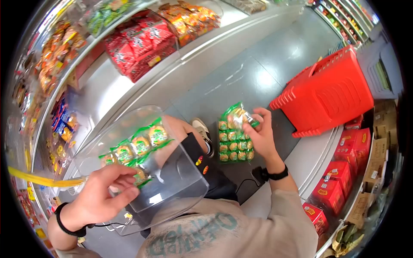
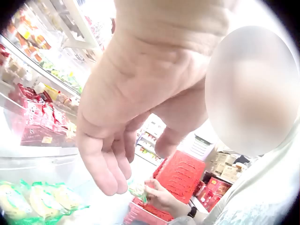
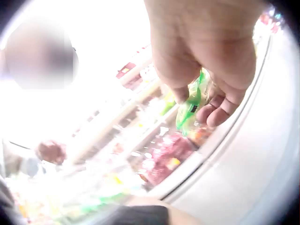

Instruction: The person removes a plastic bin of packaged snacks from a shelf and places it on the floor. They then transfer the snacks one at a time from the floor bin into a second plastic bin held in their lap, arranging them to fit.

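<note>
The right hand [image 1: 260, 130] pinches a packet [image 1: 238, 118] between thumb and fingers, the left hand [image 1: 101, 191] loose over the bin [image 1: 183, 182].

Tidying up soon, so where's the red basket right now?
In the head view, the red basket sits at upper right, just past the right hand, next to the grey container.

We see white store shelving [image 1: 103, 81] beyond the left hand [image 1: 101, 191], and glossy grey floor tiles [image 1: 234, 79] catching bright light [image 1: 264, 77] beyond the right hand [image 1: 262, 137].
</note>
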Available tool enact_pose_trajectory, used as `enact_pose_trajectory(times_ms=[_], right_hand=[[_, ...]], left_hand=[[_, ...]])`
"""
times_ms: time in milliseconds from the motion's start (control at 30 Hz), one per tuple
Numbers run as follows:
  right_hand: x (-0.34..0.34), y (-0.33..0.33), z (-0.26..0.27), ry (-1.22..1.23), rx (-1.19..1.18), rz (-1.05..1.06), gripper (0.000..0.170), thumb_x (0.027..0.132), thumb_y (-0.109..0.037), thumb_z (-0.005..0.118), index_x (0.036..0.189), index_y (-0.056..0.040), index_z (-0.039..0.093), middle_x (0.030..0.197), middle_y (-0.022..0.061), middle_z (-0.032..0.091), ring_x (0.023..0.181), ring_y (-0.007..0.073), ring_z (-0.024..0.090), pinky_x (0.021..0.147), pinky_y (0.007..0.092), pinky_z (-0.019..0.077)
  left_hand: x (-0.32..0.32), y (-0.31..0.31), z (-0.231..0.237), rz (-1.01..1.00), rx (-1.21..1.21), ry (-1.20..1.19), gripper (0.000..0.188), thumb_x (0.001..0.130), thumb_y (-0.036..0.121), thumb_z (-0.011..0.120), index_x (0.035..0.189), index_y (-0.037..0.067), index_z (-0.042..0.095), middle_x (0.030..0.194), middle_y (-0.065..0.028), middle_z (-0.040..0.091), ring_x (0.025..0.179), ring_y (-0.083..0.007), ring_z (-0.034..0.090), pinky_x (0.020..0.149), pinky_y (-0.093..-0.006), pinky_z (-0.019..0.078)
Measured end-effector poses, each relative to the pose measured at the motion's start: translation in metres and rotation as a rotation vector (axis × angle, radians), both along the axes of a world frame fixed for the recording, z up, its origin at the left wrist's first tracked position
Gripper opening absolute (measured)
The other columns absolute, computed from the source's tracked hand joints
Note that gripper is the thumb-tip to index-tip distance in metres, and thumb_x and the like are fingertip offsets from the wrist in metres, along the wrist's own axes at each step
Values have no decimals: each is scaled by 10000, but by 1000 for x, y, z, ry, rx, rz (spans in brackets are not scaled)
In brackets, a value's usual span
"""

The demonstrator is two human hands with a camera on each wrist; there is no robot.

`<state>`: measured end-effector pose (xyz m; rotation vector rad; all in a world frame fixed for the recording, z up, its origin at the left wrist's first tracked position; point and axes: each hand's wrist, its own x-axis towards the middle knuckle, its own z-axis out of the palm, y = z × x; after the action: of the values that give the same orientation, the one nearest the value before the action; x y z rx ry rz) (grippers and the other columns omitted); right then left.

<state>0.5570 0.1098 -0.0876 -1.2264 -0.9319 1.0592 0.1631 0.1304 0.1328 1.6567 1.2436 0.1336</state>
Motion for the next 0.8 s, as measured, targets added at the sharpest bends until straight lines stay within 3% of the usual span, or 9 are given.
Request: enact_pose_trajectory(times_ms=[33,133,167,233,367,567,600,733,800], right_hand=[[-17,-4,20,54,76,25,510,891,23,710,1280,-44,387,1129,99,589,904,148,631,766,270,536],[-59,-16,70,-375,261,121,526,754,-38,862,1138,-63,503,1032,88,639,901,143,647,753,296,533],[-69,-12,92,-727,511,178,500,661,-37,894,1040,-75,571,991,91,647,888,187,664,731,314,540],[-106,-13,115,-828,749,273,488,604,-55,884,999,-70,598,1008,104,647,834,261,653,690,346,545],[-148,4,141,-1069,721,972,345,709,-86,759,1003,-36,588,988,109,571,874,276,647,772,364,540],[-205,27,100,-1430,659,1067,340,729,-63,720,1031,0,578,973,131,585,913,289,666,746,379,565],[-213,25,94,-1416,696,1043,350,715,-73,745,1013,20,588,1001,155,580,898,303,668,760,392,576],[-222,27,85,-1424,559,1575,565,790,-178,785,1232,73,539,1256,226,515,1120,361,618,915,419,560],[-220,33,89,-1305,460,1524,466,800,-175,776,1151,67,588,1186,217,541,1057,370,636,880,435,565]], left_hand=[[2,-3,2,21,-1,-26,362,862,57,751,1187,-27,613,991,-109,684,842,-158,684,745,-285,569],[5,-9,4,67,3,-81,409,863,54,747,1226,-11,570,990,-79,670,881,-141,655,747,-272,554],[3,-10,2,57,2,-98,449,863,29,735,1267,1,541,1011,-65,661,923,-126,633,759,-265,541],[0,-9,2,-21,89,-15,432,900,63,710,1285,14,521,1042,-56,658,900,-117,624,745,-262,535],[-14,9,-10,289,-151,-31,339,931,129,665,1206,-36,555,953,-53,636,767,-131,640,615,-295,534],[-12,25,-47,159,36,288,360,891,181,635,1156,-57,586,899,-134,677,684,-196,683,582,-356,533],[-11,23,-48,165,40,304,364,884,176,633,1162,-55,587,895,-149,684,722,-217,692,607,-369,537],[-8,25,-52,131,22,391,390,862,159,620,1193,-45,587,957,-207,700,890,-290,703,730,-414,547],[-11,22,-58,31,39,444,407,855,156,617,1218,-25,590,1030,-226,686,963,-314,690,800,-430,543]])
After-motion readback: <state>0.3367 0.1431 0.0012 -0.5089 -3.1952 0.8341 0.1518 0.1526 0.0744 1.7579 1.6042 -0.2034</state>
